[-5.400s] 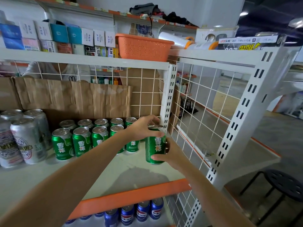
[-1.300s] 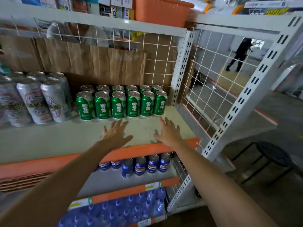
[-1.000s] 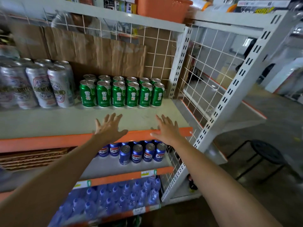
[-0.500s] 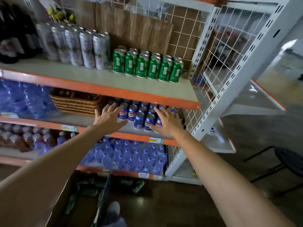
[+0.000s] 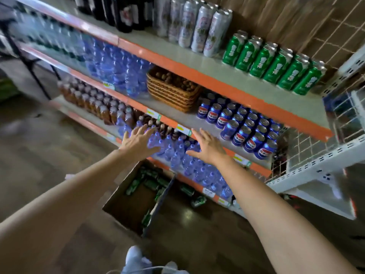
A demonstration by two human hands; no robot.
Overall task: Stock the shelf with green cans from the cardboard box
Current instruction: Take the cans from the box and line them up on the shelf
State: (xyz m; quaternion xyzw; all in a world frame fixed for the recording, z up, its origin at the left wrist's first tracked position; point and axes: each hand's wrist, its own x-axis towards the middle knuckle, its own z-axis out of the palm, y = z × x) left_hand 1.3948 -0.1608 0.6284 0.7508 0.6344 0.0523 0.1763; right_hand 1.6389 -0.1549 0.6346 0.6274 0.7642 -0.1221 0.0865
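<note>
**Inspector:** Nearest ground first.

**Assistant:** A light-coloured shoe (image 5: 134,258) on the dark floor. Just beyond it, the cardboard box (image 5: 130,208) stands open on the floor at the foot of the shelving. Its near half is bare, and the loose green cans (image 5: 150,182) lie on their sides at its far end. Two stray cans (image 5: 198,200) lie on the floor just beside the box.

**Inspector:** The hands?

**Assistant:** Both arms are stretched out over the box. The left hand (image 5: 138,140) and right hand (image 5: 207,148) have their fingers spread, backs to the camera, and grip nothing. They are level with the water bottles (image 5: 187,163) on the lower tier.

**Inspector:** Further back?

**Assistant:** Blue cans (image 5: 246,133) stand beside a wicker basket (image 5: 173,95) on the middle tier. On the top shelf (image 5: 197,62) a row of green cans (image 5: 274,64) stands upright at the right end, with tall silver cans (image 5: 205,30) to its left.
</note>
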